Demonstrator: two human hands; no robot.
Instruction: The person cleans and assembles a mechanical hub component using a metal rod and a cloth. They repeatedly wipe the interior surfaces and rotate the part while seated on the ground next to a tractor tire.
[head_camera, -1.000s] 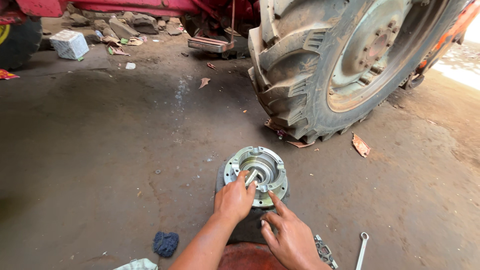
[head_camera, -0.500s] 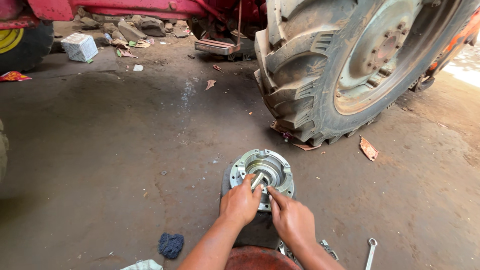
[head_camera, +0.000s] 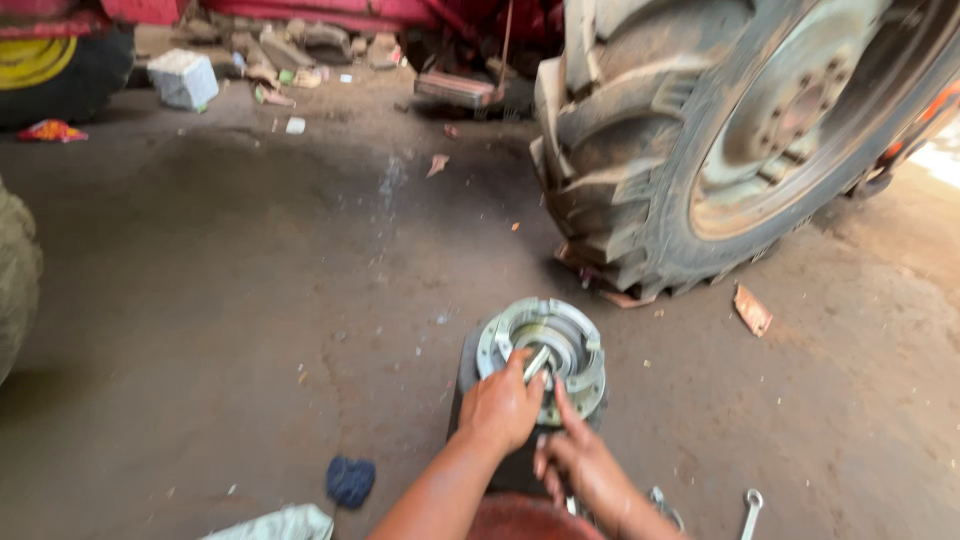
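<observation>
left hand (head_camera: 500, 405) curled around small metal piece (head_camera: 537, 362) in hub bore | right hand (head_camera: 580, 462) fingers loosely spread, fingertip on flange | wheel hub (head_camera: 545, 352) upright on concrete floor (head_camera: 250, 300), near tractor tyre (head_camera: 720, 130) | spanner (head_camera: 748, 510) lower right, blue rag (head_camera: 350, 481) lower left

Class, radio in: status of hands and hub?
Left hand holds metal rod in hub. Right hand fingers on hub rim. Spanner lies aside.

Vehicle repair workshop: lugged tractor tyre (head_camera: 700, 150) at 1 o'clock, oil-stained floor (head_camera: 250, 300), wrench (head_camera: 748, 510) at 5 o'clock, scrap (head_camera: 300, 50) at 11 o'clock.
</observation>
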